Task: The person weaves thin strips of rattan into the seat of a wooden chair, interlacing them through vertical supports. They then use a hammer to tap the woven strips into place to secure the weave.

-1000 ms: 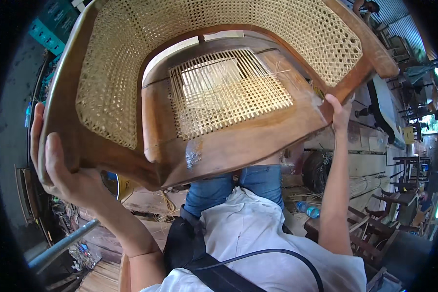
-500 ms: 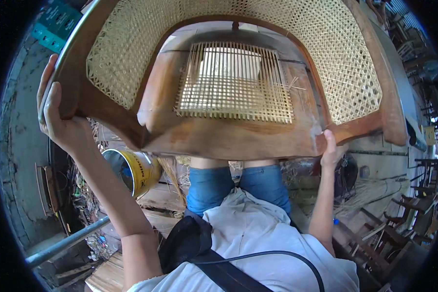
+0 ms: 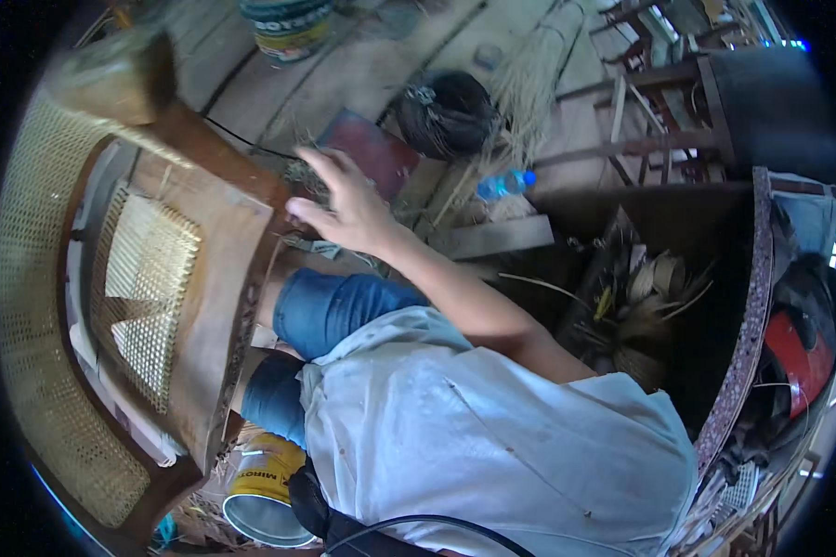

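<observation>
My right hand (image 3: 351,206) is open, thumb and fingers apart, with nothing in it. It hovers just off the front corner of a brown wooden chair frame (image 3: 221,221), which stands at the left in front of my knees. Strands of cane cross the chair's seat opening as a partly woven panel (image 3: 149,278). Finished cane webbing (image 3: 42,306) fills its curved back and sides. The near arm end of the chair is smeared by motion. No part of my left hand shows.
On the right, a dark open bin (image 3: 757,278) holds coiled cane strips (image 3: 655,278). A water bottle (image 3: 503,186), a black round container (image 3: 446,111) and loose strands (image 3: 539,70) lie ahead. Yellow buckets (image 3: 267,483) stand near my legs and far off. Wooden chair parts (image 3: 641,139) crowd the far right.
My view has swung right, so the chair now sits at the left. My right hand has let go of the chair's front rail. My left hand has gone out of view.
</observation>
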`<state>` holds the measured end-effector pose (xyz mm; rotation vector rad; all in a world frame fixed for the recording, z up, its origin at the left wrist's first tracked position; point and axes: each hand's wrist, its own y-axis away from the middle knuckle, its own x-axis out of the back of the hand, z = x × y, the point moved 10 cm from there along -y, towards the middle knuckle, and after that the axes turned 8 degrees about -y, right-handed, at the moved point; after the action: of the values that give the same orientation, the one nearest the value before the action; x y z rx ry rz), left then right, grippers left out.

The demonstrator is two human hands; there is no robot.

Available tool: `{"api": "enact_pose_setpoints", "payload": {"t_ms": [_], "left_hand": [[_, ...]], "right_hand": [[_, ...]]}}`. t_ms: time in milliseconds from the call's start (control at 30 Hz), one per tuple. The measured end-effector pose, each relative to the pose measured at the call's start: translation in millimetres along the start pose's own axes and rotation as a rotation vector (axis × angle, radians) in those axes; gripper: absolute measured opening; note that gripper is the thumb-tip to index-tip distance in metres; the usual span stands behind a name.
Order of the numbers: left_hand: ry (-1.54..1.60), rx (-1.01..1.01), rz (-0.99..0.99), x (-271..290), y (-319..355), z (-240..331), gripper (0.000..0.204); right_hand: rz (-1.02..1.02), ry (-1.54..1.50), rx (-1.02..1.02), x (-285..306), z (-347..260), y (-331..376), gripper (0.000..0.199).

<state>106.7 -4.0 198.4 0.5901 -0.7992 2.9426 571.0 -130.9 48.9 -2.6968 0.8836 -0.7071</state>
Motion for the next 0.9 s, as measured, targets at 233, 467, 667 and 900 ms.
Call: {"api": "enact_pose_setpoints", "payload": {"t_ms": [233, 467, 667, 900], "left_hand": [[0.253, -0.028, -0.383, -106.3, 4.7, 37.9, 0.053], [0.445, -0.120, -0.651, -176.4, 11.9, 91.8, 0.055], [0.548, -0.192, -0.775, -202.1, 18.0, 128.5, 0.057], [0.562, -0.220, -0.858, -218.1, 21.5, 151.7, 0.058]], "right_hand": [[0.051, 0.348, -0.665, 153.6, 172.1, 245.9, 0.040], [0.848, 0.869, -0.671, 432.1, 121.2, 299.1, 0.020], [0.609, 1.180, -1.347, 583.4, 146.3, 437.8, 0.038], [0.478, 1.188, -1.576, 601.4, 160.2, 497.3, 0.040]]}}
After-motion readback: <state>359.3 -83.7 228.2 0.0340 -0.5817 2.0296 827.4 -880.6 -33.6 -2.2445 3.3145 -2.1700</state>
